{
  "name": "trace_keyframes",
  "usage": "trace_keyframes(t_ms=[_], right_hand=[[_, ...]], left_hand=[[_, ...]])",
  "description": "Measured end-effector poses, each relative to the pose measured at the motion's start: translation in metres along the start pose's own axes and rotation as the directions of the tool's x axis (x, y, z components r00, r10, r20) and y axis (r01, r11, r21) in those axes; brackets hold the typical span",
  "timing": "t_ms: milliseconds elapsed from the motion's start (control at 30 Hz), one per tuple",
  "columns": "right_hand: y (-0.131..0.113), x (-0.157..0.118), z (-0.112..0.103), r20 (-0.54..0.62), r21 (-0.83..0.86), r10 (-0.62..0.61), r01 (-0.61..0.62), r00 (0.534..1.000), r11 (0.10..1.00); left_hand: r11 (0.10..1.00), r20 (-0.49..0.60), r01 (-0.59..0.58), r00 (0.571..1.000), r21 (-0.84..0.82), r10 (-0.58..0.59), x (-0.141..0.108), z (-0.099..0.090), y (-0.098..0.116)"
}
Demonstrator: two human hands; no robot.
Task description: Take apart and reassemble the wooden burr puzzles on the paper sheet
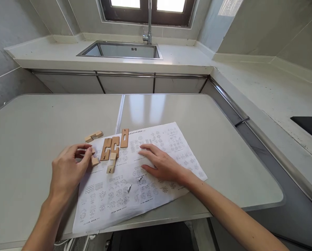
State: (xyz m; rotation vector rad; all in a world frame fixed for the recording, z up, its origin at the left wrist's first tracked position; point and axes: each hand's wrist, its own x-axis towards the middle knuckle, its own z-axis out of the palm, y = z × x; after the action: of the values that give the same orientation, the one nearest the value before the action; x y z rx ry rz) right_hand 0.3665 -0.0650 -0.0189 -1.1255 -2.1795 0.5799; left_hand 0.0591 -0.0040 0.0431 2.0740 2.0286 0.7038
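Note:
My left hand (73,164) pinches a small light wooden block (94,161) at the left edge of a printed paper sheet (150,188). My right hand (161,162) lies on the sheet with its fingers spread, holding nothing. Between the hands are flat brown wooden pieces: a notched one (105,150), another notched one (115,142) beside it, and a slotted one (124,138) marked 2. A lighter piece (110,169) marked 3 sits below them, touching the second notched one. Another light notched block (94,136) lies past the sheet's upper left corner.
The sheet shows line diagrams and two small tears. It lies on a pale table (224,157) near its front edge. Behind are a counter (182,55), a sink (124,50) and a faucet (149,28). A black panel (310,127) is on the right counter.

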Motion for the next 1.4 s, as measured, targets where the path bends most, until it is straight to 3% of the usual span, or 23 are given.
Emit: trace_keyframes(t_ms=[400, 600, 767, 967, 1067, 1267, 1400], right_hand=[[-0.003, 0.001, 0.002, 0.005, -0.022, -0.019, 0.02, 1.0, 1.0], [-0.003, 0.001, 0.001, 0.016, -0.027, -0.01, 0.01, 1.0, 1.0], [-0.002, 0.001, 0.002, 0.007, -0.022, -0.017, 0.018, 1.0, 1.0], [-0.004, 0.002, 0.0, 0.018, -0.029, -0.007, 0.007, 1.0, 1.0], [-0.003, 0.002, 0.001, 0.015, -0.027, -0.005, 0.005, 1.0, 1.0], [-0.002, 0.002, 0.002, 0.009, -0.035, -0.008, 0.008, 1.0, 0.999], [-0.003, 0.002, 0.004, 0.007, -0.036, -0.012, 0.012, 1.0, 0.999]], left_hand=[[0.998, 0.116, -0.048, 0.992, -0.037, 0.052, -0.009, 0.013, -0.006], [0.997, 0.097, -0.07, 0.993, 0.02, 0.068, -0.009, 0.013, -0.012], [0.961, 0.006, -0.221, 0.975, 0.166, 0.223, 0.014, 0.013, -0.024], [0.929, 0.197, -0.271, 0.954, 0.253, 0.225, 0.046, 0.015, -0.037], [0.929, 0.189, -0.258, 0.959, 0.266, 0.212, 0.049, 0.014, -0.04], [0.962, 0.05, -0.189, 0.982, 0.195, 0.183, 0.023, 0.0, -0.03], [0.979, 0.124, -0.203, 0.972, 0.009, 0.2, -0.014, -0.007, -0.011]])
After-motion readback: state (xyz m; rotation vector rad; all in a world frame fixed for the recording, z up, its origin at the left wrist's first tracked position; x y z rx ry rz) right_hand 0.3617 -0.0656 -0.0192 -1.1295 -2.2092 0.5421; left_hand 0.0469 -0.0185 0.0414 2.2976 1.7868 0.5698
